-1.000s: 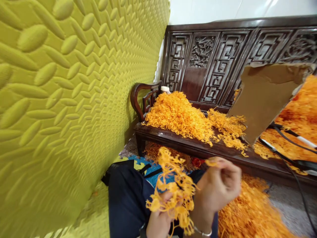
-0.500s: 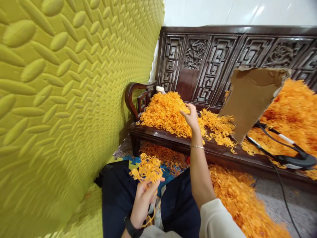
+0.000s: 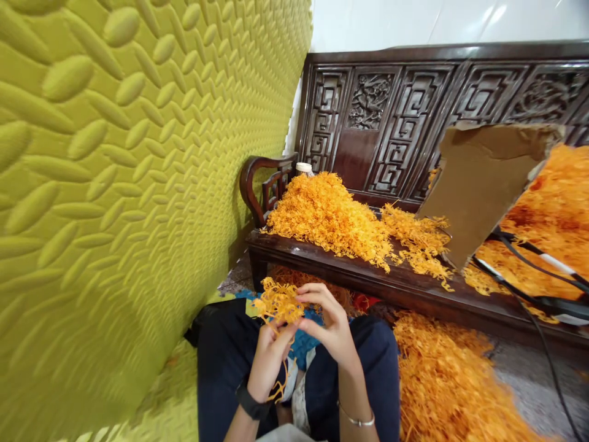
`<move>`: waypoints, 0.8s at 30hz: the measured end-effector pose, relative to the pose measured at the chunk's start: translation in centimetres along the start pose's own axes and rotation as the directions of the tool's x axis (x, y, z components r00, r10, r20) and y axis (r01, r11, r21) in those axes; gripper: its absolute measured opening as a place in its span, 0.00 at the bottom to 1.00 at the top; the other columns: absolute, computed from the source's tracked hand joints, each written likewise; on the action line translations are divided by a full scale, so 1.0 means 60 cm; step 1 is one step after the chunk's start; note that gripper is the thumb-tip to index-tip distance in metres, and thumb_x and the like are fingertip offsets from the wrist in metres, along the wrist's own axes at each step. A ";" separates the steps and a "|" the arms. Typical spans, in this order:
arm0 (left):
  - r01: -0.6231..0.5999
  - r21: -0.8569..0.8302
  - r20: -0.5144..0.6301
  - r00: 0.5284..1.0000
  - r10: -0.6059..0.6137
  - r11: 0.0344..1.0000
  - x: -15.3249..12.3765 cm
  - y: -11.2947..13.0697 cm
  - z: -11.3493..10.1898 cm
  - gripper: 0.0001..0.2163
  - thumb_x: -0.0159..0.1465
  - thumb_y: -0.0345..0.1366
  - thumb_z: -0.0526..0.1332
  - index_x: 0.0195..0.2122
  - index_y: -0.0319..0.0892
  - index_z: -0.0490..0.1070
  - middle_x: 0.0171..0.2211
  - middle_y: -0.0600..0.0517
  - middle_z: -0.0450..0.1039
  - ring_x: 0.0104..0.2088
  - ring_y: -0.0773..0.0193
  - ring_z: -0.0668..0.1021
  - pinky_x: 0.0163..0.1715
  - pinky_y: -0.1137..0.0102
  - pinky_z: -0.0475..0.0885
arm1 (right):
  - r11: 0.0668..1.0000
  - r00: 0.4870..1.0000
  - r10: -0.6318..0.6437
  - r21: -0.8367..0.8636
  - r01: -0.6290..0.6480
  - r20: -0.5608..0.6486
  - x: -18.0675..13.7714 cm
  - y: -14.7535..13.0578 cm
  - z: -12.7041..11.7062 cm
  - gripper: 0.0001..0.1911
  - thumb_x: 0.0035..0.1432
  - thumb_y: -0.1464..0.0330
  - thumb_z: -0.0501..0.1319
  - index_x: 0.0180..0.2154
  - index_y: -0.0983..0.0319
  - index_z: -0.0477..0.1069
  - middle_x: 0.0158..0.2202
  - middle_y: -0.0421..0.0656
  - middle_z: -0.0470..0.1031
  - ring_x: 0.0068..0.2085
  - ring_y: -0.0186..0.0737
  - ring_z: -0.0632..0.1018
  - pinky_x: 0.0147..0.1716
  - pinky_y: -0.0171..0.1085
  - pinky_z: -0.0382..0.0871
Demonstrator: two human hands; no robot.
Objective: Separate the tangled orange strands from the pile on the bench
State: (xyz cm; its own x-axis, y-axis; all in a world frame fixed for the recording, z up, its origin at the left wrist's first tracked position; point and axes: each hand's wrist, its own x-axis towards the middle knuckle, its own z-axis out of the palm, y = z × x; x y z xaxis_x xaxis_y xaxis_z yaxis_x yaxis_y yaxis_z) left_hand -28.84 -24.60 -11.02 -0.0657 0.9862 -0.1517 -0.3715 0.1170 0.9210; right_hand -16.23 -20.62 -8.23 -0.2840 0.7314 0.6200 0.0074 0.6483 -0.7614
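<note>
My left hand is closed around the lower end of a bunch of curly orange strands, held up above my lap. Loose strands from it dangle below the wrist. My right hand is at the right edge of that bunch, its thumb and fingers apart with a visible gap between them. The fingertips look to touch the outer strands, though whether they grip any is hard to see. A heaped pile of similar orange strands lies on the dark wooden bench in front of me.
A smaller orange clump lies right of the pile, beside a leaning cardboard piece. More orange strands cover the floor at right. A black cable hangs off the bench. A yellow textured foam mat stands upright at left.
My right hand has come back from beside the pile on the bench to the bunch in my left hand. The left hand still holds the bunch; the view has shifted slightly.
</note>
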 end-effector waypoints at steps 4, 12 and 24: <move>-0.016 0.036 -0.063 0.998 0.018 0.999 -0.002 -0.001 0.002 0.22 0.42 0.53 0.68 0.23 0.37 0.68 0.13 0.64 0.46 0.15 0.77 0.50 0.16 0.76 0.44 | 0.976 0.999 -0.046 -0.212 0.039 -0.028 -0.012 -0.021 0.005 0.12 0.53 0.68 0.65 0.42 0.56 0.73 0.41 0.44 0.72 0.45 0.42 0.71 0.45 0.42 0.65; -0.033 0.169 0.076 0.997 0.020 0.985 -0.018 0.009 0.009 0.18 0.52 0.49 0.63 0.29 0.36 0.75 0.13 0.61 0.48 0.16 0.74 0.52 0.17 0.75 0.47 | 0.995 0.873 -0.080 -0.092 0.040 -0.481 -0.016 -0.012 0.014 0.08 0.54 0.76 0.62 0.35 0.59 0.76 0.32 0.41 0.74 0.35 0.37 0.73 0.34 0.37 0.65; -0.058 0.364 0.263 0.964 -0.043 0.930 -0.071 -0.011 0.026 0.19 0.55 0.51 0.60 0.24 0.38 0.76 0.15 0.55 0.59 0.20 0.70 0.57 0.21 0.74 0.52 | 0.962 0.603 0.127 0.245 0.117 -0.787 0.031 -0.029 -0.053 0.03 0.46 0.72 0.66 0.26 0.59 0.76 0.27 0.38 0.72 0.31 0.33 0.71 0.33 0.33 0.62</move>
State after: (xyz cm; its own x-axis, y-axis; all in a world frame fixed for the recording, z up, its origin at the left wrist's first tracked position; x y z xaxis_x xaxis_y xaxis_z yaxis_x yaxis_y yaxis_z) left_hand -26.89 -28.70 -10.42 0.1964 0.9762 -0.0916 -0.0049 0.0944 0.9955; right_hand -13.71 -19.69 -5.15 0.5846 0.6902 0.4265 -0.2611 0.6577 -0.7066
